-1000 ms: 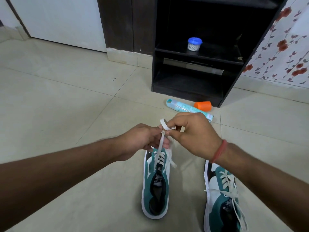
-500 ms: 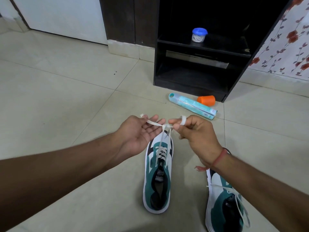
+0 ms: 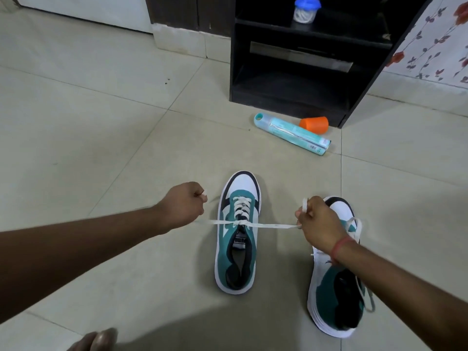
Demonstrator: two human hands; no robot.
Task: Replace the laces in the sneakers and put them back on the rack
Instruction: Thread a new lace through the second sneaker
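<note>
The white lace [image 3: 266,225] of the left sneaker [image 3: 237,231] stretches taut sideways, one end gripped in the left hand [image 3: 182,206], the other in the right hand [image 3: 319,222].

Soft, even indoor light falls on the pale floor [image 3: 101,122], with a broad dim shadow along the bottom edge. The black rack [image 3: 291,79] interior is murky, and wide-angle distortion bends tile lines near the edges.

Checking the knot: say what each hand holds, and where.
The left hand and right hand each grip one end of the lace.
</note>
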